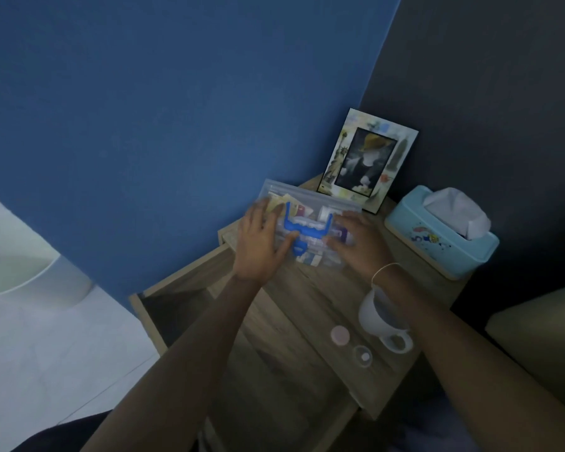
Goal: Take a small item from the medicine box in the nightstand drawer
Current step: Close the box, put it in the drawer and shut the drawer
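We see the medicine box point(310, 220) resting on the top of the wooden nightstand point(310, 305), toward its back edge, just in front of the picture frame point(367, 161) that leans in the corner. It is a clear plastic case with a bright blue handle and latch across its lid; through the walls we make out a jumble of small packets and bottles, too blurred to name. Our left hand point(261, 243) lies flat on the box's left end, fingers spread, thumb reaching toward the blue latch. Our right hand point(361, 241) presses the right end with fingers extended, not curled around anything. Right of the box sits a light blue tissue box point(437, 236); nearer us stand a white cup point(380, 316) and a small pink-lidded jar point(340, 335). The drawer point(177, 308) below hangs open to the box's left.
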`<act>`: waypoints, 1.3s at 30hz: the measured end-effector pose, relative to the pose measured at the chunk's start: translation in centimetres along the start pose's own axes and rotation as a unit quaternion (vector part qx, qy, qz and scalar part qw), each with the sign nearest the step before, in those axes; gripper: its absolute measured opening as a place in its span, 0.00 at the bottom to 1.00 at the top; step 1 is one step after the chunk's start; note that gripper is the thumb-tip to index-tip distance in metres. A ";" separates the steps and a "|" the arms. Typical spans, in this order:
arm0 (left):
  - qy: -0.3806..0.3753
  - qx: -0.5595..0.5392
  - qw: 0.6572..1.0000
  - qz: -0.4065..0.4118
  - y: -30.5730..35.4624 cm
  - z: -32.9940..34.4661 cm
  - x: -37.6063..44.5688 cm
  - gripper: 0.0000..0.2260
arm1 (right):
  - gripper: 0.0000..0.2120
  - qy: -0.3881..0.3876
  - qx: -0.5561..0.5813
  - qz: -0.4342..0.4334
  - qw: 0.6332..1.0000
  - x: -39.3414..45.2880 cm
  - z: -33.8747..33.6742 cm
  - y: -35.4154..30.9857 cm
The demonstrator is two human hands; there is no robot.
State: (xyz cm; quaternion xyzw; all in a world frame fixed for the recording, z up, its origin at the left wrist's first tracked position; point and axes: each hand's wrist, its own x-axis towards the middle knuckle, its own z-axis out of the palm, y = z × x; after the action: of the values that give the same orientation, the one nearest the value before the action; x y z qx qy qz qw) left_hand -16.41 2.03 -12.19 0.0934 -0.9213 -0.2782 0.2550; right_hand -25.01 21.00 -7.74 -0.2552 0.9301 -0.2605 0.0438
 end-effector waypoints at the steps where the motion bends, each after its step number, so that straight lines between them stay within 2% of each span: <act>1: 0.014 -0.030 0.998 -0.045 0.0 -0.1 0.3 0.27 | 0.23 0.032 0.034 0.021 0.999 0.6 -0.1 -0.3; 3: 0.005 -0.108 0.982 -0.156 -0.1 -0.4 1.3 0.29 | 0.26 0.089 0.094 0.081 0.988 1.6 0.3 -0.9; 5: -0.035 -0.191 0.951 -0.239 -0.5 -0.6 2.6 0.28 | 0.36 0.112 0.172 0.172 0.963 2.8 1.0 -1.4; 7: -0.075 -0.261 0.922 -0.275 -0.8 -0.7 3.5 0.22 | 0.45 0.113 0.247 0.266 0.925 3.9 1.7 -1.5; 9: -0.088 -0.305 0.907 -0.278 -1.2 -0.7 3.8 0.18 | 0.48 0.101 0.280 0.318 0.900 4.9 2.1 -1.3; 13: -0.068 -0.336 0.901 -0.265 -1.1 -0.8 3.4 0.17 | 0.46 0.069 0.359 0.373 0.853 5.2 2.7 -0.5; 15: -0.055 -0.330 0.905 -0.262 -0.5 -1.2 3.1 0.17 | 0.42 0.069 0.380 0.369 0.845 4.5 2.8 -0.8; 20: -0.088 -0.295 0.917 -0.254 0.2 -4.1 1.8 0.20 | 0.34 0.048 0.411 0.382 0.826 1.1 1.9 -2.7; 24: -0.070 -0.237 0.945 -0.215 0.1 -8.8 0.0 0.23 | 0.20 0.091 0.404 0.247 0.876 -4.4 0.7 -6.1; 28: -0.035 -0.151 0.968 -0.198 0.0 -13.9 -2.0 0.24 | 0.29 0.041 0.425 0.112 0.897 -11.0 0.0 -10.1; 31: -0.051 -0.112 0.973 -0.197 -0.6 -16.7 -3.9 0.24 | 0.38 0.023 0.382 0.062 0.922 -14.6 1.0 -11.8; 35: -0.116 -0.080 0.964 -0.227 -1.8 -18.0 -6.7 0.27 | 0.38 0.033 0.350 0.074 0.933 -18.4 3.3 -13.0; 39: -0.170 -0.065 0.951 -0.249 -3.4 -16.8 -9.4 0.26 | 0.42 0.045 0.250 0.099 0.962 -21.9 6.4 -13.8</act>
State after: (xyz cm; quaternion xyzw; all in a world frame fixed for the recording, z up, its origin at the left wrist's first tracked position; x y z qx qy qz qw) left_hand 0.52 -5.63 -5.99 0.2539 -0.8787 -0.4037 0.0226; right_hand 1.58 18.83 -7.39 -0.1307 0.8569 -0.4903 0.0904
